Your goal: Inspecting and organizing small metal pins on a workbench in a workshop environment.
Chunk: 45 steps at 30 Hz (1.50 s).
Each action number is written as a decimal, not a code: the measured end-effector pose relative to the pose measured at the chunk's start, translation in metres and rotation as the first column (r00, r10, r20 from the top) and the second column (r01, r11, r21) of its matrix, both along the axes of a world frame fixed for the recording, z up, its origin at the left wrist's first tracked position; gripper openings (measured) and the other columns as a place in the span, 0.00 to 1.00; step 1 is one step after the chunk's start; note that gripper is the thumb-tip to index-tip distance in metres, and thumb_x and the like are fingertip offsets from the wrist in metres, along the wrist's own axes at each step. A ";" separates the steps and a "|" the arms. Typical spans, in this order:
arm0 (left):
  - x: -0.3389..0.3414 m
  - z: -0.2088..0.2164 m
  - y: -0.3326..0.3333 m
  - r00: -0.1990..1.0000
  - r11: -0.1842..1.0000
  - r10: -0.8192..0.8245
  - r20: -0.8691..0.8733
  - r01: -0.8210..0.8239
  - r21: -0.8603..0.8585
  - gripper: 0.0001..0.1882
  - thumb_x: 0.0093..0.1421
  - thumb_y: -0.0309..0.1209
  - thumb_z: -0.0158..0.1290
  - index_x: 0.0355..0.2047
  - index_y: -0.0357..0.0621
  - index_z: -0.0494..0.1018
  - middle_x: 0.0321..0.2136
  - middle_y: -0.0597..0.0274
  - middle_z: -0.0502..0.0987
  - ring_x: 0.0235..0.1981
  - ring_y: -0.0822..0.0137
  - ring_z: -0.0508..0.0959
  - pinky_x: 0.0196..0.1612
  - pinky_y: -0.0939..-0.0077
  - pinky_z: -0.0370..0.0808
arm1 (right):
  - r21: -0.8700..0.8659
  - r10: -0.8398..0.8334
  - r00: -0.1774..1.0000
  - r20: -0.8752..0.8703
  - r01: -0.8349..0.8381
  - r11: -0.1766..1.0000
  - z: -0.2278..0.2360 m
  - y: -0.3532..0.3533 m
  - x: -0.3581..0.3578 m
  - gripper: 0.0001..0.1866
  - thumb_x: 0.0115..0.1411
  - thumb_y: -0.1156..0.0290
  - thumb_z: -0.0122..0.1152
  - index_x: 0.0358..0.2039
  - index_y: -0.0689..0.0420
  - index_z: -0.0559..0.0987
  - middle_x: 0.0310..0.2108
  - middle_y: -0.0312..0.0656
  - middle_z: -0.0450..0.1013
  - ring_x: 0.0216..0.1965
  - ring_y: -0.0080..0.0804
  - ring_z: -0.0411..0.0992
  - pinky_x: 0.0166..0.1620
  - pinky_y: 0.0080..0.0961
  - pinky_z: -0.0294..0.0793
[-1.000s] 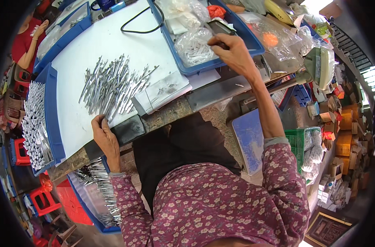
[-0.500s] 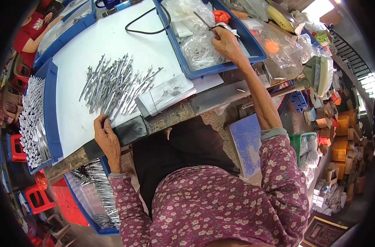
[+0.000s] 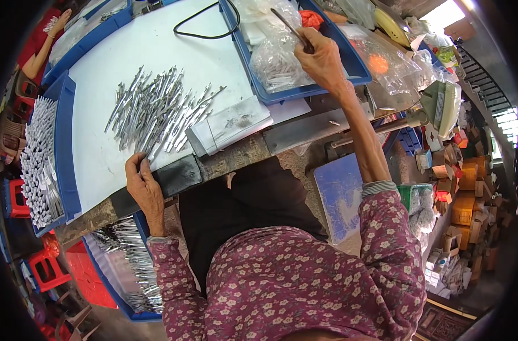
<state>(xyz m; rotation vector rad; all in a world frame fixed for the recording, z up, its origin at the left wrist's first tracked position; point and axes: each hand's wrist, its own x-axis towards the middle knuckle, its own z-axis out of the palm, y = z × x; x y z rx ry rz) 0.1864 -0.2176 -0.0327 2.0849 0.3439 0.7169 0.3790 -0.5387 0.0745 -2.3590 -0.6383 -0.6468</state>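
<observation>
My right hand point(image 3: 324, 62) is closed round a slim dark tool with a long narrow blade point(image 3: 286, 24), pointing away to the upper left. Its exact kind is unclear. The hand is over a blue tray point(image 3: 299, 93) holding clear plastic bags point(image 3: 276, 65) with white pieces in them. At the table's near edge my left hand point(image 3: 144, 190) is closed, thumb and forefinger at the near end of a loose pile of slim silver metal pieces point(image 3: 154, 108). What lies between those fingertips is too small to make out. A stack of smudged white paper or card point(image 3: 230, 124) lies right of the pile.
A blue tray point(image 3: 67, 148) of bundled white-ended pieces stands left; another blue tray point(image 3: 135, 315) with metal pieces sits below the table. A black cord loop point(image 3: 182, 32) lies at the back. A lamp point(image 3: 441, 108) juts out right. A co-worker's arm point(image 3: 40, 57) shows far left.
My right hand has lifted slightly and turned, with the dark tool now showing more fully. A white bit beside that hand is no longer visible. My left hand remains beside the pile.
</observation>
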 end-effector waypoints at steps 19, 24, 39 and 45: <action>-0.003 -0.001 0.001 1.000 1.000 0.020 0.017 -0.020 0.001 0.07 0.61 0.26 0.45 0.37 0.37 0.68 0.29 0.59 0.72 0.29 0.71 0.69 0.34 0.80 0.67 | -0.014 0.043 0.999 0.020 -0.043 0.999 -0.019 0.000 0.016 0.13 0.49 0.74 0.54 0.38 0.58 0.74 0.24 0.48 0.72 0.27 0.42 0.72 0.32 0.31 0.70; -0.001 -0.001 -0.001 1.000 1.000 0.014 0.023 -0.014 0.011 0.07 0.61 0.27 0.45 0.37 0.37 0.69 0.29 0.59 0.72 0.29 0.71 0.68 0.32 0.80 0.66 | -0.033 -0.003 0.999 -0.034 0.002 0.999 -0.034 -0.006 0.046 0.11 0.49 0.69 0.53 0.34 0.57 0.75 0.23 0.50 0.71 0.27 0.47 0.71 0.31 0.36 0.69; -0.002 0.000 -0.001 0.999 0.999 0.029 0.030 -0.030 0.040 0.07 0.61 0.26 0.45 0.37 0.36 0.69 0.30 0.58 0.72 0.31 0.69 0.70 0.35 0.79 0.67 | -0.074 0.027 0.999 -0.022 -0.029 0.997 -0.012 -0.013 0.026 0.14 0.49 0.70 0.54 0.36 0.63 0.74 0.29 0.52 0.71 0.33 0.47 0.71 0.38 0.35 0.69; 0.000 -0.002 -0.001 0.999 0.999 0.021 0.032 -0.022 0.036 0.07 0.60 0.25 0.45 0.37 0.36 0.69 0.30 0.58 0.72 0.31 0.68 0.70 0.35 0.78 0.67 | 0.031 0.105 0.968 -0.230 -0.100 0.994 -0.016 -0.012 0.000 0.09 0.50 0.73 0.57 0.32 0.62 0.74 0.21 0.37 0.68 0.23 0.23 0.65 0.29 0.20 0.66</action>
